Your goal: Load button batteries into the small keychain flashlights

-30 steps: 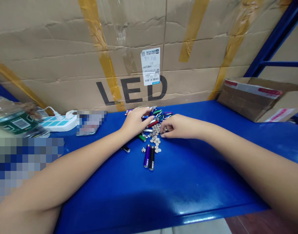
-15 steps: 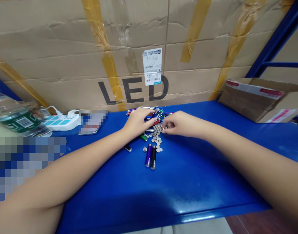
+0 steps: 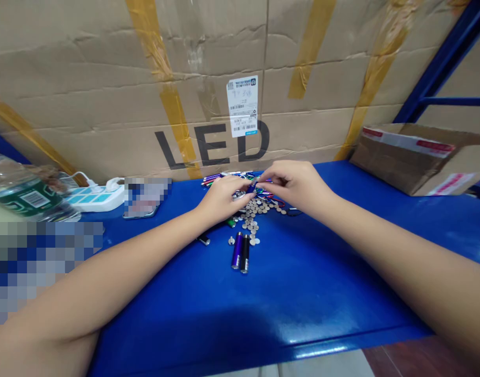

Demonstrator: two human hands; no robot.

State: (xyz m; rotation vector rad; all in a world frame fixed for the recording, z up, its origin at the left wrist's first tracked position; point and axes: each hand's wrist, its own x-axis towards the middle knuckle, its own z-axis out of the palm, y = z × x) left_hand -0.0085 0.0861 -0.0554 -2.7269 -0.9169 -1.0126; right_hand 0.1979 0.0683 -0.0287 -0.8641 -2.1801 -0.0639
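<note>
My left hand point(image 3: 221, 198) gripped a small blue tube point(image 3: 253, 186) over the far middle of the table point(image 3: 311, 277). I couldn't tell whether my right hand point(image 3: 297, 180), at its end, gripped anything; silvery discs point(image 3: 251, 225) lay nearer.

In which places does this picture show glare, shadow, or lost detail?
Head view: glare along the near edge of the blue table, a shadow behind that edge; head view: plastic bottle at left looks stretched; head view: dark blue piece between left hand and right hand too small to make out.
</note>
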